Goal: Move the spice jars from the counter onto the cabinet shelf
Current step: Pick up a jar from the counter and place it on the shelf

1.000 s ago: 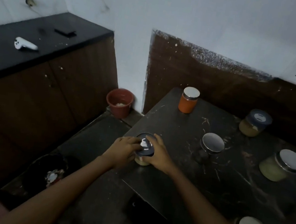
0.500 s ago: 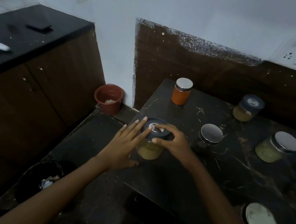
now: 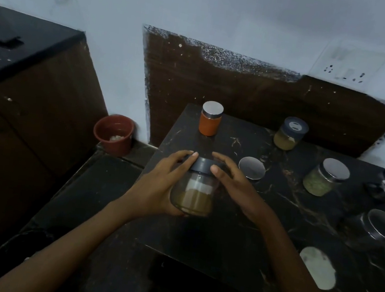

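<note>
Cradling the dark-lidded spice jar (image 3: pixel 194 193) over the table (image 3: pixel 222 238), I wrapped my left hand (image 3: pixel 155 187) round its glass and pinched its lid (image 3: pixel 204 166) with my right hand (image 3: pixel 232 187): pickup under way; next, I judged, a steady carry to the unseen shelf.

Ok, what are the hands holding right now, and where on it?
A dark-lidded spice jar, in both hands. The left hand wraps its glass body from the side; the right hand pinches the lid between thumb and fingers.
</note>
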A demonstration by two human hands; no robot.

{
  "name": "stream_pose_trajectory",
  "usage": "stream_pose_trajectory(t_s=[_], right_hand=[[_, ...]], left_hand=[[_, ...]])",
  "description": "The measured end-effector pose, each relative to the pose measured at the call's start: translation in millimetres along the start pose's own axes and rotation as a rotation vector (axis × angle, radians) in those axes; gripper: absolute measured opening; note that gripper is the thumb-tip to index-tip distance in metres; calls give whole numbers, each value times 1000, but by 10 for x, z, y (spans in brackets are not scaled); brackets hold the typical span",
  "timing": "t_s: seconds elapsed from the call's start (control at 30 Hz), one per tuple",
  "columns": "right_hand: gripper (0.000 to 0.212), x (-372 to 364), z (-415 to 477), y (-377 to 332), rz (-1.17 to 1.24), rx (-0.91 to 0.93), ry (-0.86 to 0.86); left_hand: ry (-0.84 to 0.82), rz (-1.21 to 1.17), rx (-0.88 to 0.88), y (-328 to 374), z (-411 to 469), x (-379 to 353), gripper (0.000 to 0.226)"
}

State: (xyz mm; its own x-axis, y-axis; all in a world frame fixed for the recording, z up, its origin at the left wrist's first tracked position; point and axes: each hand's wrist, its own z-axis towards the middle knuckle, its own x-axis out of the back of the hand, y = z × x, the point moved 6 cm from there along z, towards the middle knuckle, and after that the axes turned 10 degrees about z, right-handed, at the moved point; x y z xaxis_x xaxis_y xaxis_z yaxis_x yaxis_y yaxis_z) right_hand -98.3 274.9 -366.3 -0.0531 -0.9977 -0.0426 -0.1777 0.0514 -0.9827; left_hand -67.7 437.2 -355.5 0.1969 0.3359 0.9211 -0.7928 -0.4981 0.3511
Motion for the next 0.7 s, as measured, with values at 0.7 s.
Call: stream_pose_trajectory(t_s=[0.7], right_hand=[[124,10,-267,-104,-694,182,-90]], left_hand=[[-84,-11,8,142,249,-131,131]])
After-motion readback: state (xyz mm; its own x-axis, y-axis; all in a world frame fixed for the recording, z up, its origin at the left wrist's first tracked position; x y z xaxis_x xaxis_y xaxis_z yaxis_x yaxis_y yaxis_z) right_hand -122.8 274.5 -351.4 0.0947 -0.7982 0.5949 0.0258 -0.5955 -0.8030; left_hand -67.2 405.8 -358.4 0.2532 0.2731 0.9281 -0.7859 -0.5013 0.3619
